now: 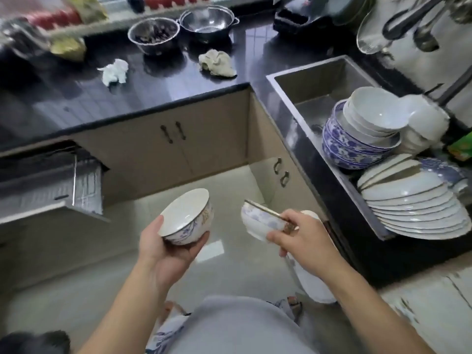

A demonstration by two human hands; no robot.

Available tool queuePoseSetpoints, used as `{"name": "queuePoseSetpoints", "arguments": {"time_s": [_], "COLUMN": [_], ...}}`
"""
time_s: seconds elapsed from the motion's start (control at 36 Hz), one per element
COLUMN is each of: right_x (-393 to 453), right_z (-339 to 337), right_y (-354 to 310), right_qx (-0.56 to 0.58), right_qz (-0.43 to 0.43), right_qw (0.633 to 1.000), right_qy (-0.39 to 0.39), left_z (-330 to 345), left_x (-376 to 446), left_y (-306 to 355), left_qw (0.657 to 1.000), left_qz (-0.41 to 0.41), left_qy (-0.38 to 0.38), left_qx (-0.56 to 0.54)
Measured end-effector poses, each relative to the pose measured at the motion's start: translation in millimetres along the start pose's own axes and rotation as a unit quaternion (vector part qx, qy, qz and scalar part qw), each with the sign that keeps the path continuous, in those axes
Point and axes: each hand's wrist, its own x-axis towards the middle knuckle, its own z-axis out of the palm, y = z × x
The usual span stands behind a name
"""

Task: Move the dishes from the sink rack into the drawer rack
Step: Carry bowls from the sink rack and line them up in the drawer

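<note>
Left hand (166,249) cups bowl (187,217) | right hand (304,236) pinches tilted bowl (260,221) | carry level to drawer rack (51,185), seat one at a time

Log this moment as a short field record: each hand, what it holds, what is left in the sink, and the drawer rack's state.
left hand: cradles a white bowl, opening tilted up
right hand: grip on a blue-patterned bowl, tilted on its side
sink: stacked blue-and-white bowls, white bowls, a row of white plates
drawer rack: pulled out at left, contents unclear
stage: both bowls in the air between sink and drawer rack
</note>
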Motion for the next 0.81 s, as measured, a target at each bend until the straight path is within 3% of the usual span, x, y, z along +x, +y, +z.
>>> {"name": "queuePoseSetpoints", "arguments": {"time_s": [0.19,0.39,0.58,0.81], "right_x": [38.1,59.1,113.2,199.0], "right_z": [148.2,301.4,396.2,491.3], "right_y": [-68.1,-141.1,-196.7,-272.2], "right_qx": [-0.184,-0.146,-0.196,-0.075], "right_qz": [-0.102,-0.151,-0.124,-0.038], "right_qw": [0.977,0.972,0.957,0.971], "right_qy": [-0.045,-0.108,-0.175,-0.223], "left_z": [-125.5,-250.5,-320.6,-376.1], "left_x": [-2.9,-17.5,-9.2,16.2], "left_y": [117.5,246.3,324.2,405.9], "left_qw": [0.996,0.978,0.956,0.919], "left_qz": [0.039,0.099,0.133,0.144], "left_qy": [0.027,0.066,0.090,0.179], "left_qx": [-0.076,-0.171,-0.244,-0.321]}}
